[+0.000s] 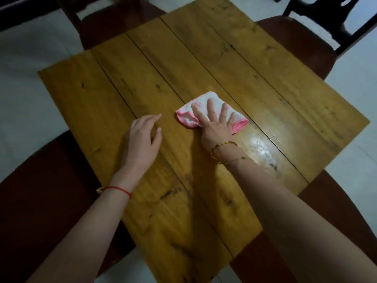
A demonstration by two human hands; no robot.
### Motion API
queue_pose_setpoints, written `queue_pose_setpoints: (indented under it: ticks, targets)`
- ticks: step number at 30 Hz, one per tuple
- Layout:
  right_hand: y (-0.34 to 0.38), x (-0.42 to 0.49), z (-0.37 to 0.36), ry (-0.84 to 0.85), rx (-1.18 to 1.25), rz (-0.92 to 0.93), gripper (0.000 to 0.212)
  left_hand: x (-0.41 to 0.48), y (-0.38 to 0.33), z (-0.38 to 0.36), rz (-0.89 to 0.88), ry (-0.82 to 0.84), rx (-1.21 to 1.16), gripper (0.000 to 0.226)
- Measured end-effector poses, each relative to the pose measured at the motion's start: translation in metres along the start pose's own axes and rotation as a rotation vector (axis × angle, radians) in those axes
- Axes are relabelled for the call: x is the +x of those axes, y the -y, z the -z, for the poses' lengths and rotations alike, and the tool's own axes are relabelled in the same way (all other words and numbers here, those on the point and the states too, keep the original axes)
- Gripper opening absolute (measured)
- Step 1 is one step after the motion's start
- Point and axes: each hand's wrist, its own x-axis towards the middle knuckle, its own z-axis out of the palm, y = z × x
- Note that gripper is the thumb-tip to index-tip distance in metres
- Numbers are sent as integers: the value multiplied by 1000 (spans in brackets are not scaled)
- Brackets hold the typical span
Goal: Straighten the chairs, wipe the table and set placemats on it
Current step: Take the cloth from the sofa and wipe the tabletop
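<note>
A square table of yellow-brown wooden planks fills the view. A folded white cloth with a pink hem lies near its middle. My right hand presses flat on the cloth with fingers spread and straight. My left hand rests just left of the cloth, fingers relaxed, touching or hovering over the bare wood and holding nothing. No placemats are in view.
Dark red-brown chair seats stand around the table: one at the far left, one at the far right with a black carved back, one at the near left, one at the near right. Pale tiled floor surrounds them.
</note>
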Motion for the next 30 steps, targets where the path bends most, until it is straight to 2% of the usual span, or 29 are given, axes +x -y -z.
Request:
queue_pose_setpoints:
  ticks: [6, 9, 12, 15, 19, 22, 24, 27, 28, 30]
  targets:
    - [22, 24, 1, -14, 1, 41, 67, 37, 10, 26, 56, -34, -7, 39]
    - [28, 21, 8, 53, 22, 61, 66, 45, 6, 38, 66, -38, -17, 39]
    - [51, 2, 7, 130, 28, 154, 67, 46, -4, 47, 74, -28, -8, 39]
    - [63, -16, -5, 118, 1, 226, 67, 42, -14, 53, 52, -19, -17, 39]
    - [63, -37, -4, 182, -34, 273, 60, 27, -21, 60, 27, 3, -24, 38]
    - [64, -63, -9, 230, -54, 303, 65, 12, -26, 65, 38, 28, -38, 39]
    - [63, -81, -7, 188, -78, 307, 63, 1, -27, 67, 46, 43, -52, 39]
    - [62, -96, 20, 255, 102, 233, 51, -14, -28, 66, 67, 78, -54, 38]
    - [61, -99, 27, 286, 256, 154, 53, -19, -28, 66, 74, 92, -51, 37]
    - [64, -103, 42, 235, 548, -74, 56, -26, -30, 70, 131, 131, -54, 34]
